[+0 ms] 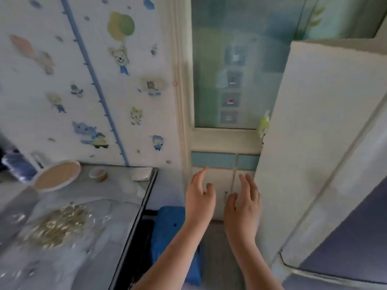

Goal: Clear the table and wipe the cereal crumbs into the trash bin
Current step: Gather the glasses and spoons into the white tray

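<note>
A pile of pale cereal crumbs [59, 223] lies on the grey table [117, 227] at the lower left. Near the table's back edge sit a round tan plate [57, 175], a small cup [98, 173] and a white crumpled cloth or paper [142, 173]. My left hand [200, 197] and my right hand [244, 203] are both raised in the air to the right of the table, fingers relaxed and spread, holding nothing. They hover in front of a low cabinet door, apart from every table object. The view is blurred by motion.
A blue seat or stool [173, 231] stands beside the table's dark right edge. A white refrigerator [314, 143] fills the right side. Behind the hands is a door [226, 80] with a frosted pane. A dark blue object [17, 164] sits at the table's far left.
</note>
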